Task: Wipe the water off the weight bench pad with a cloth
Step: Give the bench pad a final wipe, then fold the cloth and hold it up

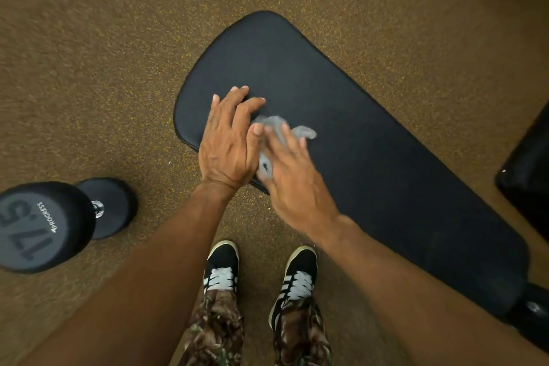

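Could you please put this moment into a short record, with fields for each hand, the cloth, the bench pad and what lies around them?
left hand: flat on the bench pad, fingers straight, beside the cloth
right hand: fingers straight, pressing the cloth onto the pad
cloth: grey, crumpled, near the pad's rounded end
pad surface: black; wetness cannot be told
surroundings: dumbbell on the speckled floor to the person's left; shoes beside the pad

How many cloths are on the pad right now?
1: a grey cloth on the pad, pressed under the right hand, beside the left hand. Another could be hidden beneath the hands.
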